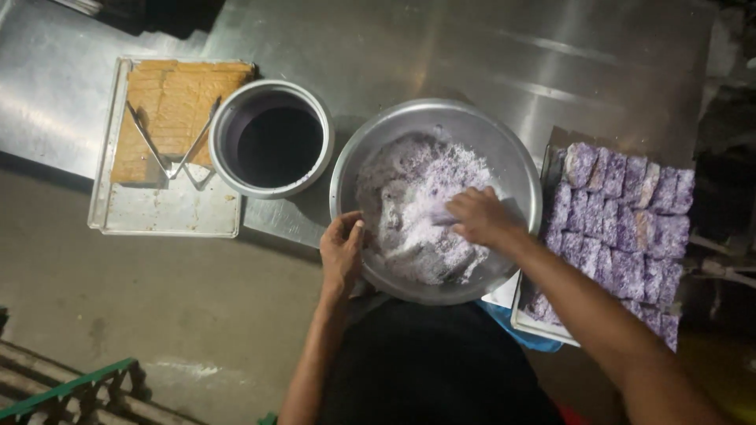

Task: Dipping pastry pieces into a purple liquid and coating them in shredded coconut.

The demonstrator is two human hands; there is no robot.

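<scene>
A wide metal bowl (516, 157) stands on the steel table, filled with purple pieces buried in white shredded coating (409, 205). My left hand (342, 252) grips the bowl's near-left rim. Inside the bowl, my right hand (480, 218) rests on the coated pieces, fingers curled around a purple piece at its fingertips. To the right, a tray (529, 323) carries rows of coated purple squares (622, 228).
At the left, a metal tray (165, 212) holds a sliced orange-brown slab (177, 102) with metal tongs (169, 157) lying on it. Beside it sits a round pot of dark purple liquid (272, 142). The steel table (441, 47) ends near my body; green railing shows at bottom left.
</scene>
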